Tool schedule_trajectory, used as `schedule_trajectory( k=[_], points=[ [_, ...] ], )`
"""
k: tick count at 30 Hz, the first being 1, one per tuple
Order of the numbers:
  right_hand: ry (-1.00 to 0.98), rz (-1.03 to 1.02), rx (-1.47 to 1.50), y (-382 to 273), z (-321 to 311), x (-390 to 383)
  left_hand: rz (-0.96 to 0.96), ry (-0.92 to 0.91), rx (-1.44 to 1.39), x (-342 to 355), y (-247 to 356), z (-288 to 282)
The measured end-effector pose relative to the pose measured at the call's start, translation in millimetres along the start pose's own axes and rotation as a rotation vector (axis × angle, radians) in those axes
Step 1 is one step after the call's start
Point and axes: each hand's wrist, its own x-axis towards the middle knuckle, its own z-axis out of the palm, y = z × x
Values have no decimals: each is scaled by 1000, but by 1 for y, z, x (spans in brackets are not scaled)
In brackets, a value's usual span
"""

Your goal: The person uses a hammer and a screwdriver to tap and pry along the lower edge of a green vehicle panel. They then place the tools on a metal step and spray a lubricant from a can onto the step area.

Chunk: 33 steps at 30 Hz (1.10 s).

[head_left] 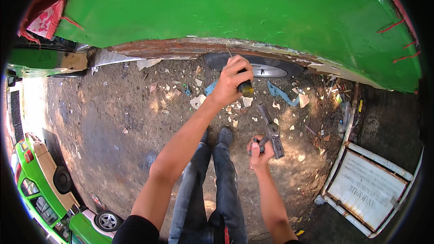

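The left hand [233, 79] is closed around the dark-and-amber handle of a screwdriver-like tool [246, 89], below the green vehicle body panel [217, 13]. Its grip leaves the butt bare, apparently to expose a striking surface while keeping the thin shaft steady. The tool's long axis slants: the shaft points up and leftward to the panel's worn lower edge [181, 45], the butt down and rightward. Whether the tip touches that edge cannot be told.

The right hand [261, 154] is wrapped around the handle of a hammer [273, 131], held low, apart from the tool, perhaps for swinging room. The hammer's head lies lengthwise away from the person, its far end leaning left.
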Motion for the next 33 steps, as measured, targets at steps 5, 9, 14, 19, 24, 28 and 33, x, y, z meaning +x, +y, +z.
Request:
schedule_trajectory(
  k=[5, 9, 14, 19, 24, 28, 33],
  points=[
    [62, 60, 41, -19, 12, 1, 46, -56, 16, 2, 7, -1],
    [94, 77, 73, -26, 16, 0, 61, -113, 33, 5, 8, -2],
    [132, 118, 119, -23, 19, -7, 59, -229, 53, 9, 10, -4],
    [131, 18, 173, -11, 23, -11, 89, -148, 42, 5, 4, -4],
    [59, -49, -79, 7, 19, 7, 72, -76, 19, 5, 5, 0],
    [113, -100, -151, 19, 14, 4, 72, -52, 25, 4, 2, 2],
    [-19, -41, -191, 15, 16, 5, 71, -64, 19, 2, 3, 0]
  ],
)
